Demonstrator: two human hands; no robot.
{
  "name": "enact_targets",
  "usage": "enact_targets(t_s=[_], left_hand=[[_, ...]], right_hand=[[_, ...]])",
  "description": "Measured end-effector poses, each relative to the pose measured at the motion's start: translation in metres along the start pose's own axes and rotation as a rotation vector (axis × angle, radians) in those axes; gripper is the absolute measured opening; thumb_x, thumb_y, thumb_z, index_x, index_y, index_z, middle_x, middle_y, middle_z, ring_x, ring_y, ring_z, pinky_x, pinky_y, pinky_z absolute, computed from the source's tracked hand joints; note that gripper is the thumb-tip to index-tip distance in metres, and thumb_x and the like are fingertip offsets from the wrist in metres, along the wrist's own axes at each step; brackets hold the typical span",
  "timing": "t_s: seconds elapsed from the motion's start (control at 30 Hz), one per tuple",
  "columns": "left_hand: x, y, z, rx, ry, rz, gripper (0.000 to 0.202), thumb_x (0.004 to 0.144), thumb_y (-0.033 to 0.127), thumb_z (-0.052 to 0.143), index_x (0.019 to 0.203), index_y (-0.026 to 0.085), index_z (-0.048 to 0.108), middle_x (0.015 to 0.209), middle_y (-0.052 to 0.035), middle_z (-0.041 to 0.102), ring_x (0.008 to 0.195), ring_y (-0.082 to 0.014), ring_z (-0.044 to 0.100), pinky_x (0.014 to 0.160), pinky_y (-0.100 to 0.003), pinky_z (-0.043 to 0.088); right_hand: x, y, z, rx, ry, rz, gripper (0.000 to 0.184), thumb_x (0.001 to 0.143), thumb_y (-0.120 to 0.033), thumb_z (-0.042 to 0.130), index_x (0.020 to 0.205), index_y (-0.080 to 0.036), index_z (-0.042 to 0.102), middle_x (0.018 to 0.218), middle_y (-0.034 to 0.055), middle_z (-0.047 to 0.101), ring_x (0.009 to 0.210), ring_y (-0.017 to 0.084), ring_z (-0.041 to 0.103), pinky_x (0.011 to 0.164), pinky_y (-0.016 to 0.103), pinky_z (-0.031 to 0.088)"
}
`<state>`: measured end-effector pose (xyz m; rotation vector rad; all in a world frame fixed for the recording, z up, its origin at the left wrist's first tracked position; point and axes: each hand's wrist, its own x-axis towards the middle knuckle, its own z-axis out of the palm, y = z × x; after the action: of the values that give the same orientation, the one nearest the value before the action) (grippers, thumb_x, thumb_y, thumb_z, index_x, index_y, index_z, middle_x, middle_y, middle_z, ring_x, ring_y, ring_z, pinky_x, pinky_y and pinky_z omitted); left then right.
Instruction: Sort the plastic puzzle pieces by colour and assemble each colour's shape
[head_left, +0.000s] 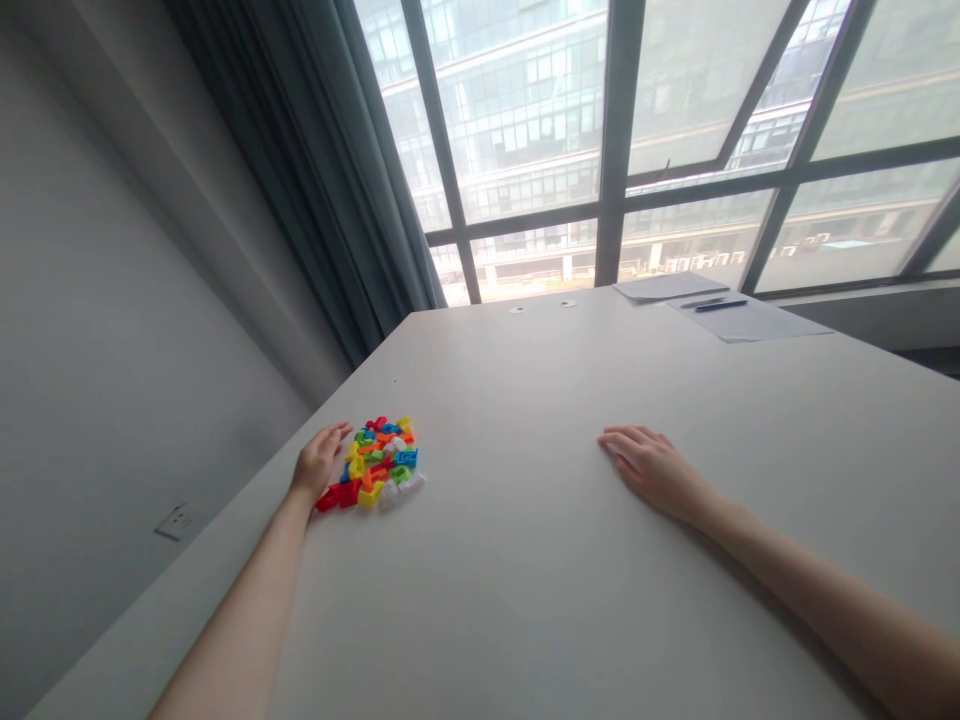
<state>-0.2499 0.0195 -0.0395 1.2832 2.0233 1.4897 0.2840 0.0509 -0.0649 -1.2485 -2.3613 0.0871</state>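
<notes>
A loose pile of small plastic toy pieces in red, yellow, blue, green, orange and white lies on the left side of the white table. My left hand rests on its edge along the left of the pile, fingers stretched forward, holding nothing. Near its wrist sit red pieces, which it may be touching. Off to the right, my right hand lies palm down and flat on the table, well apart from the pile. Its fingers are extended and nothing shows under them.
At the far right of the table lie paper sheets with a dark blue pen on them. Two small white discs sit near the back edge. Beyond are large windows, a dark curtain and a wall socket.
</notes>
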Motion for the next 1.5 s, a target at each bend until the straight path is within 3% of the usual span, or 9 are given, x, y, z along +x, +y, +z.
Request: enact_targets(t_s=[0.13,0.33,0.63,0.9,1.1,1.2,1.33,1.4,1.5], left_hand=[[0.017,0.006,0.018,-0.042,-0.107,0.015,0.052,0.075,0.054,0.048,0.103,0.013,0.064,0.105,-0.0134,0.072,0.109,-0.0278,0.063,0.096,-0.04,0.05],[0.035,0.016,0.048,-0.089,-0.25,0.052,0.055,0.069,0.061,0.054,0.088,0.013,0.07,0.093,-0.0132,0.074,0.107,-0.0309,0.063,0.101,-0.044,0.045],[0.016,0.04,0.084,-0.191,-0.423,0.037,0.059,0.071,0.064,0.054,0.091,0.011,0.071,0.094,-0.0156,0.074,0.104,-0.0328,0.065,0.097,-0.046,0.048],[-0.019,0.076,0.167,-0.294,-0.635,0.087,0.062,0.075,0.063,0.054,0.099,0.008,0.07,0.099,-0.017,0.074,0.105,-0.0315,0.065,0.099,-0.047,0.046],[-0.076,0.123,0.242,-0.342,-0.873,0.158,0.058,0.08,0.062,0.053,0.103,0.012,0.07,0.107,-0.0136,0.072,0.106,-0.0289,0.065,0.099,-0.045,0.047],[-0.107,0.148,0.267,-0.367,-0.997,0.191,0.056,0.082,0.061,0.054,0.104,0.012,0.07,0.113,-0.0132,0.07,0.109,-0.0278,0.063,0.101,-0.042,0.046],[-0.127,0.171,0.27,-0.382,-1.139,0.231,0.059,0.086,0.061,0.048,0.113,0.011,0.065,0.123,-0.0151,0.065,0.117,-0.0289,0.059,0.103,-0.043,0.044],[-0.128,0.176,0.257,-0.272,-1.106,0.296,0.059,0.089,0.06,0.045,0.115,0.012,0.064,0.126,-0.0148,0.063,0.12,-0.029,0.057,0.106,-0.044,0.041],[-0.127,0.175,0.223,-0.064,-1.045,0.401,0.055,0.091,0.058,0.044,0.122,0.017,0.06,0.13,-0.0117,0.06,0.124,-0.0289,0.053,0.107,-0.044,0.04]], right_hand=[[0.002,0.0,0.001,-0.016,0.006,-0.005,0.032,0.09,-0.018,0.043,0.114,-0.022,0.062,0.123,0.0085,0.064,0.115,0.025,0.056,0.095,0.043,0.044],[0.004,0.001,0.002,-0.031,0.011,0.0,0.031,0.09,-0.017,0.043,0.115,-0.021,0.061,0.124,0.0087,0.064,0.114,0.024,0.056,0.095,0.043,0.044],[0.005,0.0,-0.001,-0.02,0.014,0.005,0.029,0.093,-0.021,0.041,0.114,-0.021,0.062,0.121,0.009,0.065,0.113,0.024,0.056,0.096,0.043,0.044],[0.003,0.004,0.0,0.039,0.014,0.021,0.028,0.093,-0.025,0.041,0.11,-0.023,0.063,0.121,0.0093,0.065,0.115,0.025,0.056,0.095,0.044,0.044],[0.001,0.017,-0.001,0.184,0.084,0.065,0.029,0.09,-0.022,0.043,0.113,-0.022,0.06,0.12,0.0097,0.064,0.114,0.023,0.057,0.098,0.042,0.045],[0.0,0.021,-0.002,0.236,0.11,0.101,0.034,0.089,-0.024,0.043,0.122,-0.021,0.055,0.125,0.0105,0.061,0.117,0.023,0.055,0.101,0.042,0.043],[-0.002,0.023,-0.002,0.206,0.095,0.096,0.043,0.088,-0.023,0.043,0.131,-0.022,0.047,0.135,0.0105,0.055,0.126,0.024,0.047,0.102,0.046,0.041],[-0.002,0.022,-0.002,0.185,0.059,0.083,0.043,0.087,-0.02,0.042,0.13,-0.022,0.048,0.134,0.0101,0.056,0.127,0.024,0.047,0.101,0.047,0.039],[-0.002,0.022,-0.002,0.176,0.052,0.091,0.043,0.085,-0.014,0.042,0.126,-0.022,0.051,0.128,0.0102,0.06,0.123,0.024,0.05,0.1,0.045,0.039]])
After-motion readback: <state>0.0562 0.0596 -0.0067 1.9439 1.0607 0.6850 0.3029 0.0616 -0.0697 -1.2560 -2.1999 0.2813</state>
